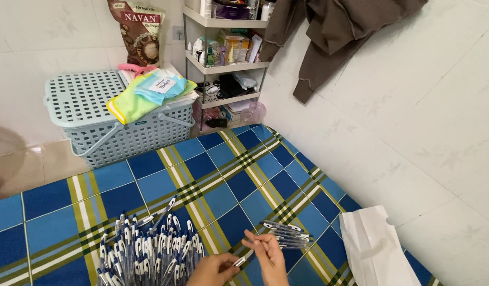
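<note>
The left hand and right hand are bare; no sleeve, ring or watch shows at the wrists.

A blue, green and yellow checked mat covers the floor and carries the things. A big pile of blue-and-white pens lies on it at the lower left. A smaller bundle of pens lies to the right, well apart from the pile. A white paper bag lies flat at the mat's right edge. A pale blue plastic basket stands on the tiled floor, just beyond the mat's far edge.
</note>
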